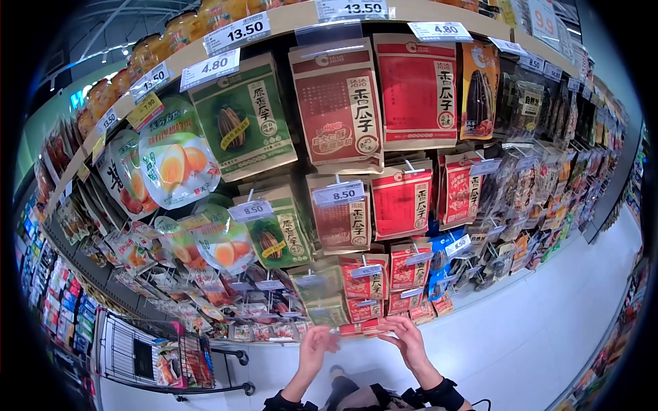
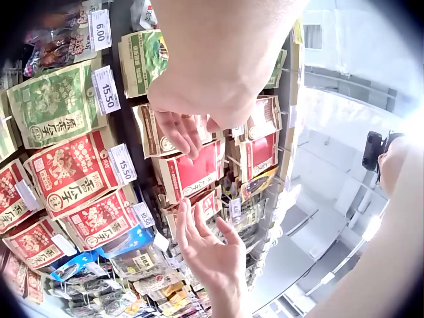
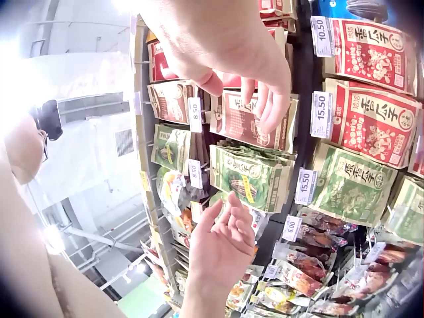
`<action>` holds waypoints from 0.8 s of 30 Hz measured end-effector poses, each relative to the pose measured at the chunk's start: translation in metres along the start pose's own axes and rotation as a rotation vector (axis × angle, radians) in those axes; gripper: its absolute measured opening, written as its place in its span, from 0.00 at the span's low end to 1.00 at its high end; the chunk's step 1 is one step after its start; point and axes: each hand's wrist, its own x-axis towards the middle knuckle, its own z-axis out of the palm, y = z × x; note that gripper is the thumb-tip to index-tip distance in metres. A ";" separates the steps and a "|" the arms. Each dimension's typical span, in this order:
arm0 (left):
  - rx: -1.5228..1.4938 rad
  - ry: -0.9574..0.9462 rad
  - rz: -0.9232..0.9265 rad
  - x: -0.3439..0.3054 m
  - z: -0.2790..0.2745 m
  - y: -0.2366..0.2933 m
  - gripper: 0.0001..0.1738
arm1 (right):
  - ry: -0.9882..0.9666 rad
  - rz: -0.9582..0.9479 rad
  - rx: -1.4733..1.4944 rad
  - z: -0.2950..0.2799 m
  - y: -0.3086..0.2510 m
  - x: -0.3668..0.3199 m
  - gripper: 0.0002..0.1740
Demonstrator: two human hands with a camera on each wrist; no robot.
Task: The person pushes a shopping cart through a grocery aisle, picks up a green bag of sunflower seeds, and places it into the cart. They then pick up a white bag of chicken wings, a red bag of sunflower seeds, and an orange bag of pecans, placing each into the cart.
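Observation:
Both bare hands are raised in front of the lower snack bags, apart from each other. In the head view the left hand [image 1: 319, 342] has loosely bent, slightly blurred fingers, and the right hand [image 1: 406, 338] has fingers extended toward the left. Neither visibly holds anything. A red seed bag [image 1: 403, 205] and a brown one [image 1: 340, 226] hang above them. Seen from the left wrist, the left hand [image 2: 205, 93] is near a red bag [image 2: 193, 173], with the right hand [image 2: 215, 262] below. In the right wrist view a green bag [image 3: 244, 182] hangs between the right hand [image 3: 228, 50] and left hand [image 3: 222, 248].
Snack bags on hooks fill the curved shelf, with price tags [image 1: 338, 193] in front. Jars [image 1: 179, 31] line its top. A wire shopping cart [image 1: 130, 342] holding packages stands on the pale floor [image 1: 521, 329] at lower left. More shelving is at the right edge.

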 end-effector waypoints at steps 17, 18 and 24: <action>-0.028 -0.054 0.027 0.047 -0.019 -0.006 0.12 | 0.049 -0.060 -0.145 -0.020 0.028 0.066 0.11; -0.023 -0.057 0.050 0.056 -0.020 0.001 0.12 | 0.064 -0.099 -0.185 -0.017 0.020 0.079 0.11; 0.099 -0.053 0.346 0.114 -0.009 0.067 0.13 | 0.042 -0.772 -0.695 0.040 -0.089 0.145 0.10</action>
